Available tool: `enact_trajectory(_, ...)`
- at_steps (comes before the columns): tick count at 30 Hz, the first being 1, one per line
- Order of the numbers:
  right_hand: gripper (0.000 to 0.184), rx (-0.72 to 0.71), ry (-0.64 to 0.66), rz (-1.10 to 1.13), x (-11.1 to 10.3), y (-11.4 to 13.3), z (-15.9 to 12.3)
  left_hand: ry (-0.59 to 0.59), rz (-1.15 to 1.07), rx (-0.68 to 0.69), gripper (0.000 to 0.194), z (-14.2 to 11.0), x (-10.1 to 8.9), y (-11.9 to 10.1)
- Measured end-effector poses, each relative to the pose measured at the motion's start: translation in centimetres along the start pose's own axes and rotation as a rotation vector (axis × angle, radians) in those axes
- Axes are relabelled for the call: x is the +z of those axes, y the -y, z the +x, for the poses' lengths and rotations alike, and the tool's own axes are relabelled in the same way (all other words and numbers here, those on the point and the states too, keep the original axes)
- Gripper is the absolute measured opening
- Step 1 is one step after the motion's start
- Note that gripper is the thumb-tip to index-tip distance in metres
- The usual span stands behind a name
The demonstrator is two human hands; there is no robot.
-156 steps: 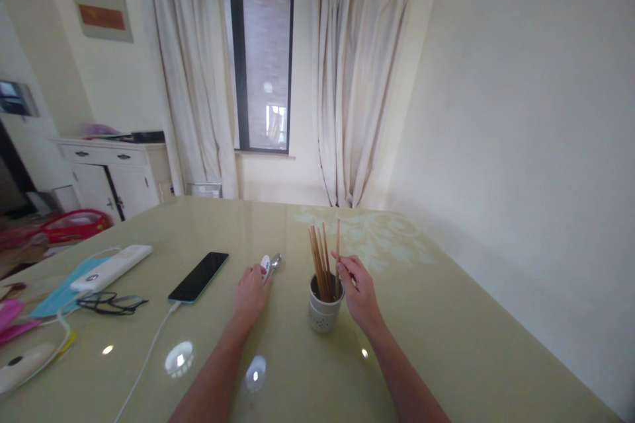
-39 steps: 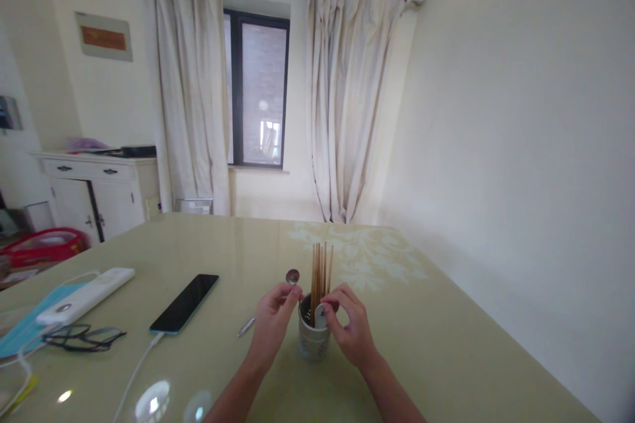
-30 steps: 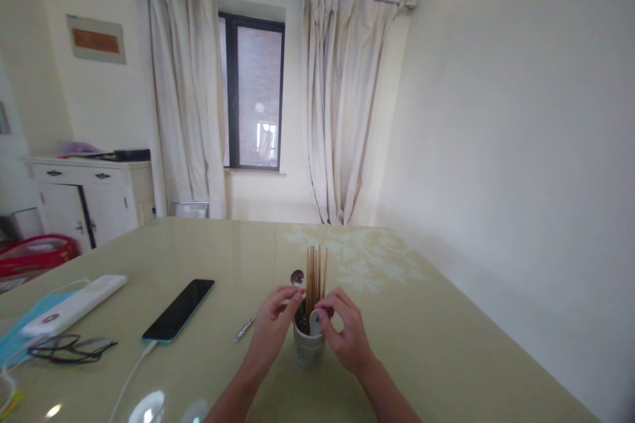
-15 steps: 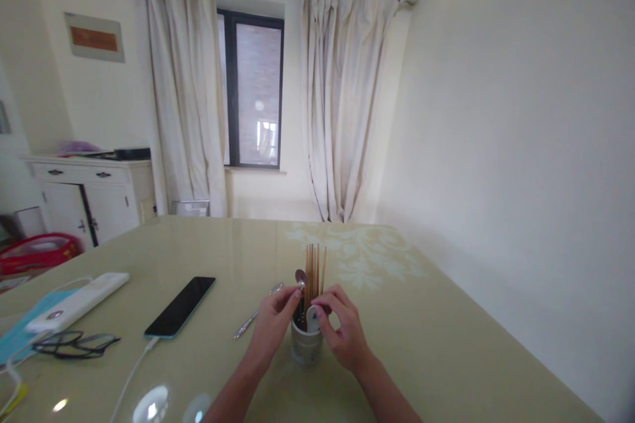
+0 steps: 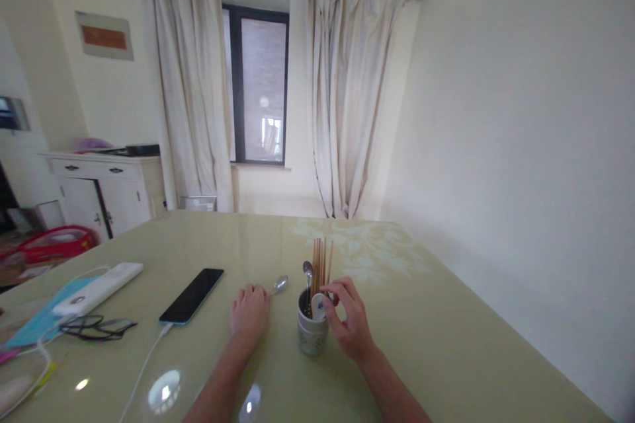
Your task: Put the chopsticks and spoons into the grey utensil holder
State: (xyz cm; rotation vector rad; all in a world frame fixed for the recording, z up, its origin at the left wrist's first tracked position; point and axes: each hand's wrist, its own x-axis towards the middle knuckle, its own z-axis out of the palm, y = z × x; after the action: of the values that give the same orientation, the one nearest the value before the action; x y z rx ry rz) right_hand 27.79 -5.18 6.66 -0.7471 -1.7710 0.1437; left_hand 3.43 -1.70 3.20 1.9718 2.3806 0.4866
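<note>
A white perforated holder cup (image 5: 311, 338) stands on the pale green table (image 5: 446, 330). It holds several wooden chopsticks (image 5: 322, 263), a metal spoon (image 5: 307, 270) standing bowl up, and a white ceramic spoon (image 5: 317, 306). My right hand (image 5: 350, 322) is beside the cup, its fingers pinched on the white spoon at the rim. My left hand (image 5: 250, 310) lies on the table left of the cup, fingers curled over the handle of a second metal spoon (image 5: 280, 284). Only that spoon's bowl shows.
A black phone (image 5: 192, 295) with a white cable (image 5: 143, 367) lies to the left. Further left are glasses (image 5: 96, 328), a white remote-like bar (image 5: 98, 279) and a blue mask (image 5: 37, 320). A wall runs along the table's right side. A white cabinet (image 5: 106, 185) stands behind.
My left hand has left the first metal spoon standing in the cup and dropped to the table onto the second spoon. My right hand stays at the white spoon.
</note>
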Motion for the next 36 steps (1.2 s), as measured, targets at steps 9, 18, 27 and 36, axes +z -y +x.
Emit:
enact_trajectory(9, 0.026, -0.001, -0.151, -0.095, 0.0, 0.4, -0.2, -0.409, -0.739, 0.284, 0.027, -1.3, -1.8, -2.7)
enact_trajectory(18, 0.022, 0.100, -0.286, 0.132, 0.6, 1.9, -0.3, -0.352, -0.808, 0.782, 0.031, -5.0, -2.1, -5.4)
enact_trajectory(27, 0.030, 0.336, -0.587, 0.247, -0.3, 0.6, 1.4, -0.166, -0.981, 0.559, 0.055, -4.1, -1.0, -5.0)
enact_trajectory(36, 0.024, 0.284, -0.484, 0.221, 0.4, 0.6, 0.5, 0.019, -1.064, 0.549, 0.055, -5.0, -0.6, -5.5)
